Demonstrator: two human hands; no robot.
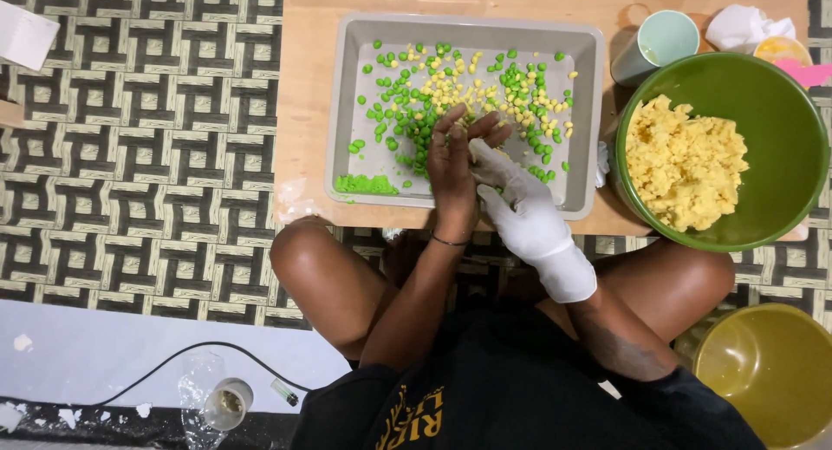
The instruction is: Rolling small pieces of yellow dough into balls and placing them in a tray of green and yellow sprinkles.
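Over 1 tray (pixel 347 112), 2 hands: left hand (pixel 452 168), right hand (pixel 520 203), 1 green bowl (pixel 780 103)

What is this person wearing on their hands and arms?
The left hand is bare, with a thin dark band round the wrist. The right hand wears a white glove whose cuff reaches past the wrist. Both forearms are uncovered; no sleeves reach them. The dark top ends at the upper arms.

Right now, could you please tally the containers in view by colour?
Grey tray: 1
Green bowl: 1
Yellow bowl: 1
Pale green cup: 1
Total: 4
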